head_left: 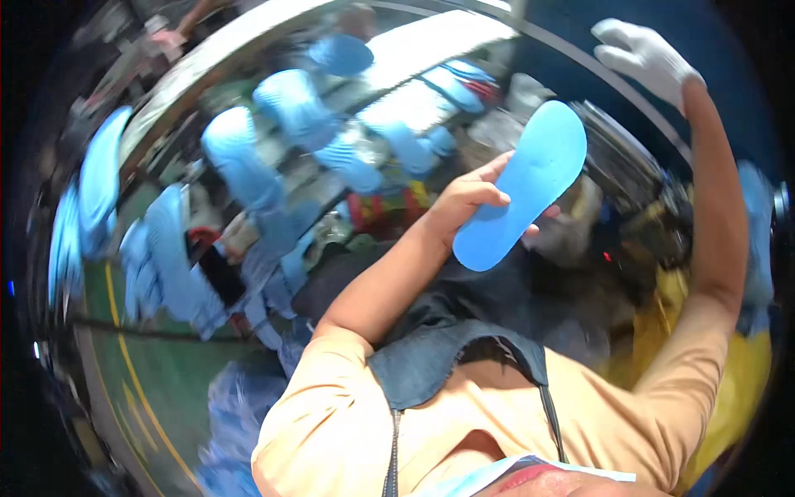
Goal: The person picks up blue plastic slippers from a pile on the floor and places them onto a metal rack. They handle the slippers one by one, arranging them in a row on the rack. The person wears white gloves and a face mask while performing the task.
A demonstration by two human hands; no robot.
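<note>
A: Where do we find the hands?

B: Well apart. Our left hand [469,199] is bare and clamped on a blue shoe insole [523,186] — thumb on its face, the other fingers behind, with tips showing past the far edge.

A: And how does the insole sit?

B: We have it up in front of our chest, slanted, its broad end toward the upper right and its narrow end lower left.

A: The right hand [642,56]?

B: In a white glove, raised out to the upper right, fingers and thumb spread. We see nothing in its grasp; it is near a pale curved strip [571,56] against a dark blue area.

A: What lies around us?

B: To the left, stacks of blue insoles [236,153], blurred, near a long white-topped bench [439,43]. Lower left, we make out crumpled blue plastic [240,418] beside a green floor [108,364] with yellow lines — and on the right, behind our arm, some yellow sheeting [739,377].
</note>
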